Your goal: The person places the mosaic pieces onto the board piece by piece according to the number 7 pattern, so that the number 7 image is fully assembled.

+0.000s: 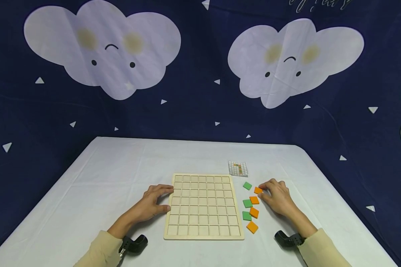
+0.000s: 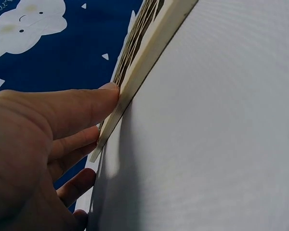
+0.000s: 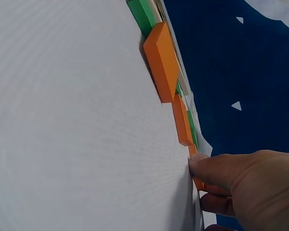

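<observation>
A pale wooden grid board (image 1: 204, 237) lies on the white table. My left hand (image 1: 150, 204) rests at its left side, thumb and fingertips touching the rim; in the left wrist view the hand (image 2: 33, 139) has its thumb against the board's edge (image 2: 139, 72), fingers loosely extended. Right of the board, my right hand (image 1: 280, 198) pinches the farthest orange tile (image 1: 257, 190) between thumb and finger. The right wrist view shows this hand (image 3: 260, 185) at the same tile (image 3: 198, 184), partly hidden by the thumb.
Beside the board's right edge lie three green tiles, the farthest one (image 1: 247, 185) apart from the others, and three more orange tiles, the nearest (image 1: 252, 227) towards me. A small card with a coloured grid pattern (image 1: 238, 169) lies behind them, near the board's far right corner.
</observation>
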Demonstrator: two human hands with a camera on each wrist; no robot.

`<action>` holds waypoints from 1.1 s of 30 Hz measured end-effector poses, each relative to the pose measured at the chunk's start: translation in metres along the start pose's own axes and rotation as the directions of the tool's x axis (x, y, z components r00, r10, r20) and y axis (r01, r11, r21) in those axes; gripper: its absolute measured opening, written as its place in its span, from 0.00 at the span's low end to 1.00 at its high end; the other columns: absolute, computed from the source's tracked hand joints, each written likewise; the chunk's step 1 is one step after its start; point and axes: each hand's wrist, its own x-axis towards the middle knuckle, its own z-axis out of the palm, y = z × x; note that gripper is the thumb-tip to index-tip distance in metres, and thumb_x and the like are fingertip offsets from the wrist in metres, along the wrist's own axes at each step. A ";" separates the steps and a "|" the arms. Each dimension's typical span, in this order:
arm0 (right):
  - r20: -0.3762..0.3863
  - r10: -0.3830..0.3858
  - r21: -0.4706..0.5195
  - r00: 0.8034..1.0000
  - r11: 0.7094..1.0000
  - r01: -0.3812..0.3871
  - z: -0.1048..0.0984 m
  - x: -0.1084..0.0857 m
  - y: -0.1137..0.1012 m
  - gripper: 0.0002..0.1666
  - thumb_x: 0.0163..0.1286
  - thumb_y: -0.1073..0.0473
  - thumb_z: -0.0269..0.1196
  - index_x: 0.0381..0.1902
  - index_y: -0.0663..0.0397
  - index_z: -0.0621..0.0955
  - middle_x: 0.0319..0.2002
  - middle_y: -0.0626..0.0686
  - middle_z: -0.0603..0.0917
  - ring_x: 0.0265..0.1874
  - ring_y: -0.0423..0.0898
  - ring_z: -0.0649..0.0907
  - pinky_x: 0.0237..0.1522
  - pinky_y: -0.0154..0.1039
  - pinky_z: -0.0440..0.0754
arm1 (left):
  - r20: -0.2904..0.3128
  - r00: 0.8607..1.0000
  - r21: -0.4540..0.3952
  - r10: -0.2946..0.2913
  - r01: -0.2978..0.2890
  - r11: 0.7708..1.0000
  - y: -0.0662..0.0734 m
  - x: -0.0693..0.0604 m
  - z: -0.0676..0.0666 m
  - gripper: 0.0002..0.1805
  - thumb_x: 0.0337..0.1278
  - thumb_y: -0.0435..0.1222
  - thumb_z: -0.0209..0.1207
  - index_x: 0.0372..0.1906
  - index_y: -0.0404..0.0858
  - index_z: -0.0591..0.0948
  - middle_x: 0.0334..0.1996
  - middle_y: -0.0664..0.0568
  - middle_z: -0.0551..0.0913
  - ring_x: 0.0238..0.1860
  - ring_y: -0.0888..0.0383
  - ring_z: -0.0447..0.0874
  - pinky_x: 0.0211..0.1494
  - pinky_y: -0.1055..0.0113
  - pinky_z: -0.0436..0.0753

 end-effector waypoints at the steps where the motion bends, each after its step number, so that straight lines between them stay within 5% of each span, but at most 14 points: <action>1: -0.003 -0.003 -0.002 1.000 1.000 0.003 0.000 0.000 0.000 0.15 0.54 0.61 0.66 0.41 0.58 0.83 0.40 0.56 0.81 0.39 0.53 0.72 0.41 0.48 0.64 | 0.001 1.000 0.001 0.000 0.000 1.000 0.000 0.000 0.000 0.30 0.47 0.36 0.67 0.60 0.40 0.75 0.65 0.51 0.70 0.64 0.49 0.59 0.64 0.45 0.56; 33: -0.027 0.004 0.012 1.000 1.000 -0.004 -0.005 0.002 -0.012 0.15 0.53 0.62 0.66 0.40 0.59 0.84 0.38 0.55 0.82 0.39 0.51 0.71 0.43 0.48 0.63 | -0.010 0.999 -0.026 -0.047 0.046 0.999 0.003 0.001 0.002 0.31 0.45 0.35 0.68 0.59 0.38 0.75 0.65 0.50 0.70 0.65 0.47 0.59 0.65 0.42 0.53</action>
